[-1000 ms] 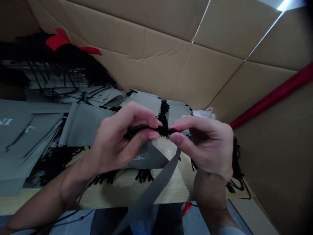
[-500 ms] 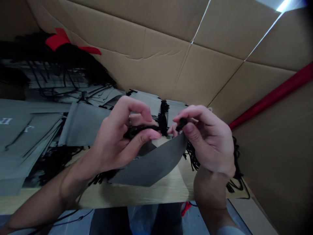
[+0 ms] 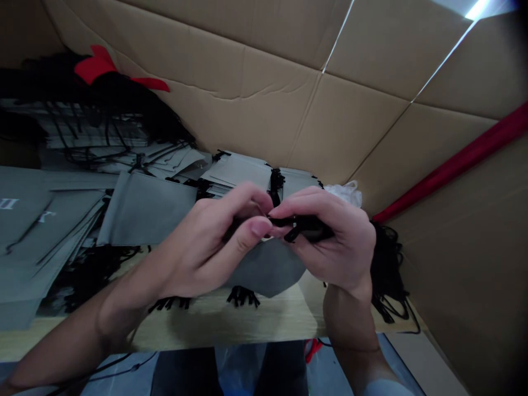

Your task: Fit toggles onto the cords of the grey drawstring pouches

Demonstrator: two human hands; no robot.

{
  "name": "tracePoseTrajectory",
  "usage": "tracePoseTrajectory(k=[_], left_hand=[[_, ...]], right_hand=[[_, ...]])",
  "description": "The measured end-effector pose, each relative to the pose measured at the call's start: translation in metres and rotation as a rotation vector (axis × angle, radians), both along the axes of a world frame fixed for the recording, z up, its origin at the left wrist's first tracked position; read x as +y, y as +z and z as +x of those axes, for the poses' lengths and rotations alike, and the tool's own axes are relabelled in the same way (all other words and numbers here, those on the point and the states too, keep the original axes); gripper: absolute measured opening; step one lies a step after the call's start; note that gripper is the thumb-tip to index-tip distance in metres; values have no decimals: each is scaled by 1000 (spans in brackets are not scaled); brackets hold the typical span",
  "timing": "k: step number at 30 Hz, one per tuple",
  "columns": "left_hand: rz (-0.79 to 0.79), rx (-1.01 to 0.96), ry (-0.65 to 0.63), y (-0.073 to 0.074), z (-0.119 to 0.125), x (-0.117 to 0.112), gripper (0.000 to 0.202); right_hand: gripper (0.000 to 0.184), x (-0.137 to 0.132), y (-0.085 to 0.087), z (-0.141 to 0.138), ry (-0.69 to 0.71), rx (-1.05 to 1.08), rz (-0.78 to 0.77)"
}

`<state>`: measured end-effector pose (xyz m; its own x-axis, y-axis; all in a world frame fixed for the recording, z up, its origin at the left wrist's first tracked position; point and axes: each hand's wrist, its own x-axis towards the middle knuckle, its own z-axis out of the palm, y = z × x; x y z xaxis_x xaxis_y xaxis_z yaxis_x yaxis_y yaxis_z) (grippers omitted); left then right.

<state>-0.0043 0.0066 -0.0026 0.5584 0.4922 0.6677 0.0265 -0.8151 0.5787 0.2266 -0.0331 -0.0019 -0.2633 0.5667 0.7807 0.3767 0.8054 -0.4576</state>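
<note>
Pinches thin, soft black cord (image 3: pixel 311 224) between closed fingers of left hand (image 3: pixel 210 245) and right hand (image 3: pixel 342 242), above limp grey fabric piece (image 3: pixel 272 267).

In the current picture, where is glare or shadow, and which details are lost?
Head view: glare at top right, above the cardboard wall; head view: soft shadow on the wooden table; head view: black cord at the right hand, strands indistinct.

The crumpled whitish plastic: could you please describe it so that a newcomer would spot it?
Find the tall cardboard wall behind the table, then the right hand. Just beyond that hand sits the crumpled plastic, whitish and bunched, unlike the flat grey pouches to its left.
</note>
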Motion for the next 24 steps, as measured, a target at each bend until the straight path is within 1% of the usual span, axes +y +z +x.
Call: tracePoseTrajectory(k=[1,2,5,8,12,15,17,19,21,22,23,24], left_hand=[[53,53,-17,3,-2,0,16],[98,92,-28,6,-4,0,17],[172,112,-49,10,-7,1,26],[208,106,-74,8,-7,3,29],[232,71,-86,4,-10,4,27],[181,59,-129,4,-12,1,25],[161,40,-126,5,-11,-2,28],[117,14,-74,5,-7,-1,32],[-4,-83,-3,4,-4,3,36],[-89,-176,-12,3,-3,7,39],[-162,-285,-66,4,-4,12,44],[-228,-373,-166,4,-5,17,50]], right_hand=[[28,0,1,1,7,3,-3],[25,1,1,1,25,8,-14],[22,3,3,0,119,51,-105],[23,5,3,-2,241,126,-205],[26,10,0,-5,346,217,-273],[27,11,-2,-7,403,256,-298],[25,10,-1,-7,393,266,-308],[23,7,3,-4,346,239,-322],[27,5,7,2,283,165,-329],[30,4,9,6,247,118,-314],[34,5,10,10,206,62,-298],[40,7,10,13,162,2,-282]])
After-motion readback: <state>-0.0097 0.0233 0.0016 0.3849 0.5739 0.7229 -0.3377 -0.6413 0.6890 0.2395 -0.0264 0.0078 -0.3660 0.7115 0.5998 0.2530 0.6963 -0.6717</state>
